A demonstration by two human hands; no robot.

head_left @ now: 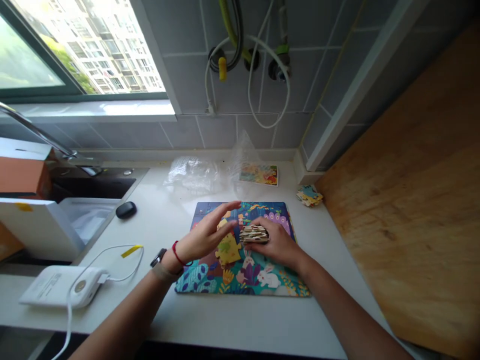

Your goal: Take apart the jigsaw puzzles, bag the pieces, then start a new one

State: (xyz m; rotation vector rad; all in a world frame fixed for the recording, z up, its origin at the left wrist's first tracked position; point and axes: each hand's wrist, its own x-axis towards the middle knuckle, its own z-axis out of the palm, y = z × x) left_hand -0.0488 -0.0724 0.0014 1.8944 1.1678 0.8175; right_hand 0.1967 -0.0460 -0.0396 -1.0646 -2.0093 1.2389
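Observation:
A colourful jigsaw puzzle with rabbits and plants lies flat on the white counter. Above its right half, my right hand grips a thick stack of puzzle pieces, their edges turned towards me. My left hand hovers over the left half with fingers stretched out and thumb apart, holding nothing. Just below its fingertips, a few yellow puzzle pieces lie loose on the picture. The hands hide part of the puzzle's middle.
Another small pile of puzzle pieces sits by the wooden board on the right. Behind the puzzle are crumpled clear plastic and a picture card. To the left are a black mouse, a white power bank with cable, and a sink.

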